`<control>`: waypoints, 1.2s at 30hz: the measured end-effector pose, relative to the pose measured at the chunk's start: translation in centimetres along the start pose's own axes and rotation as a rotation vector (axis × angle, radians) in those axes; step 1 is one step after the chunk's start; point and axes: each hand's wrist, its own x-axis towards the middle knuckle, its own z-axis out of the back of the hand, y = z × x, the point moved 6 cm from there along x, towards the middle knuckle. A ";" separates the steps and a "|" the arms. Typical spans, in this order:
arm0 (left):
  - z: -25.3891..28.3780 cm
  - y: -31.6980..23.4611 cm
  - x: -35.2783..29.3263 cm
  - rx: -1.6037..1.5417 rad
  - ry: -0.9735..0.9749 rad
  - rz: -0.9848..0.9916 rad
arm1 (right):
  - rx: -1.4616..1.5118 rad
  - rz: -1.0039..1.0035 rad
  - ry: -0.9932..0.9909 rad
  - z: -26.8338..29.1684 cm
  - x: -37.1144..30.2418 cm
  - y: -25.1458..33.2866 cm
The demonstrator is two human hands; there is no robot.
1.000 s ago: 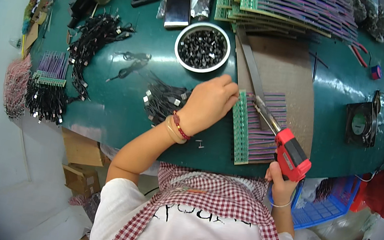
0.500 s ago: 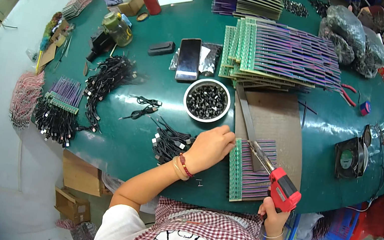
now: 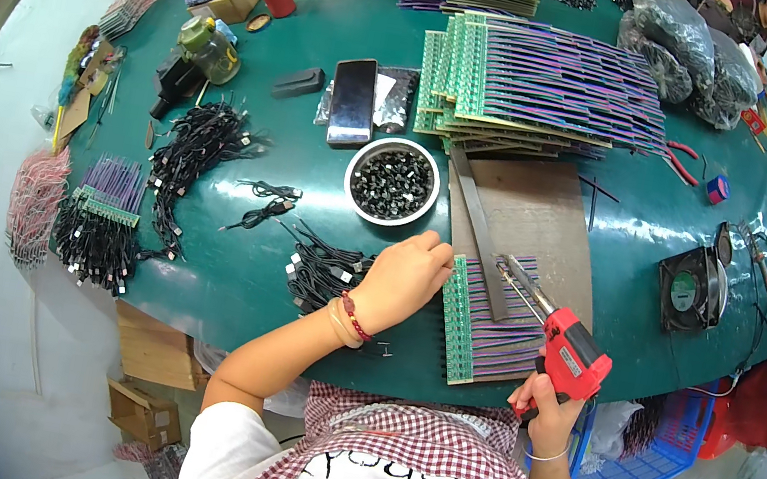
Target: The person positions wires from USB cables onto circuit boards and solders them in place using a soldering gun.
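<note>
My right hand (image 3: 554, 417) grips a red-and-black soldering gun (image 3: 573, 355) by its handle. Its metal tip points up and left, above the far end of a green circuit-board strip (image 3: 458, 323) with purple and dark wires laid out to its right. A flat metal bar (image 3: 479, 225) lies slanted across the cardboard and over those wires. My left hand (image 3: 405, 282) is closed in a pinch at the strip's far left corner; what the fingertips hold, if anything, is hidden. Beside that wrist lies a bundle of black cables (image 3: 323, 270) with metal plugs.
A white bowl (image 3: 350, 178) of small black parts stands beyond my left hand, near a phone (image 3: 354, 103). Stacked wired boards (image 3: 572, 83) rise behind the cardboard sheet (image 3: 551, 207). To the right are a small fan (image 3: 689, 291) and red-handled pliers (image 3: 682, 163). Another person sits at far right.
The whole view has shifted, so everything sits a little higher and further left. The soldering gun's tip has moved slightly right relative to the strip. My left hand stays at the strip's corner.
</note>
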 end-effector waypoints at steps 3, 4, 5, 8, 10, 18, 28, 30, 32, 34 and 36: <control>-0.1 0.0 0.1 -0.006 0.004 -0.008 | 0.009 -0.015 -0.009 0.0 -0.1 0.1; -0.2 0.0 0.0 -0.008 0.009 -0.012 | 0.011 -0.007 -0.003 -0.1 -0.2 0.1; -0.2 0.0 0.0 -0.010 0.010 -0.014 | 0.011 -0.002 -0.017 -0.1 -0.2 0.2; -0.4 -0.1 0.0 0.004 0.051 0.008 | -0.021 0.035 0.001 0.0 -0.4 -0.1; -0.5 -0.3 0.1 0.013 0.085 0.024 | -0.027 0.028 -0.004 0.0 -0.5 -0.1; -0.3 -0.1 0.6 0.109 0.040 -0.039 | -0.091 -0.043 -0.013 0.4 -0.6 -1.5; -0.7 0.3 0.4 0.009 0.066 -0.041 | -0.264 -0.125 0.033 0.4 -1.3 -2.5; -0.6 0.3 0.5 0.008 0.072 -0.044 | -0.284 -0.127 0.041 0.5 -1.5 -2.7; -0.7 0.4 0.5 0.008 0.076 -0.047 | -0.267 -0.115 0.037 0.7 -1.7 -2.9; -0.8 0.5 0.5 -0.010 0.072 -0.050 | -0.284 -0.106 0.043 0.8 -1.8 -3.1; -0.8 0.5 0.6 -0.008 0.075 -0.053 | -0.300 -0.095 0.047 0.8 -1.7 -3.0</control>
